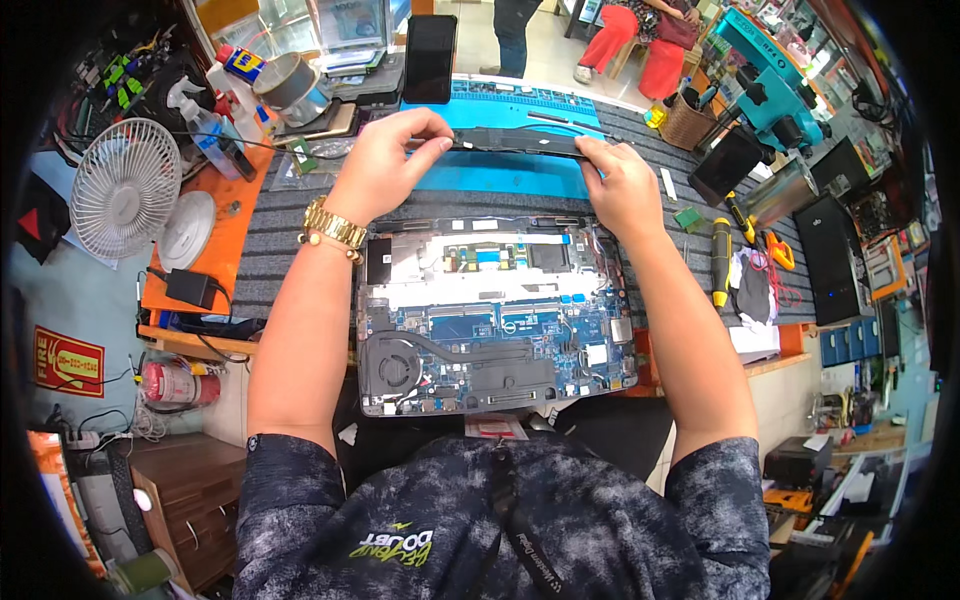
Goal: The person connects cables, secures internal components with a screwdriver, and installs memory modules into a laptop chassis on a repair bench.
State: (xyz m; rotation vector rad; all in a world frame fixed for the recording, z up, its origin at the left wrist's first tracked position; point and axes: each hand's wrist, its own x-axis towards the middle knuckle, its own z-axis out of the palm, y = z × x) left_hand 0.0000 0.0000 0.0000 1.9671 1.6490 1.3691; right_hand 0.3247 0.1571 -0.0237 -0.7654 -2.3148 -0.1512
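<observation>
Beyond an opened laptop, a long, flat black piece (515, 143) that looks like a laptop battery is held level over the blue mat (500, 178). My left hand (392, 158) pinches its left end between thumb and fingers. Its right end is gripped by my right hand (622, 185), thumb underneath. Between my forearms lies the laptop base (490, 345), bottom cover off, resting at the bench's near edge. It shows a blue circuit board, a round fan (393, 368) at the near left, a dark heat pipe and a pale metal strip.
A phone (430, 58) stands behind the mat. On the left are a white fan (127, 187), spray bottle (205, 125) and black power adapter (190, 288). Screwdrivers (721, 260), orange-handled pliers (780, 252) and a teal microscope stand (770, 80) are on the right. People are beyond the bench.
</observation>
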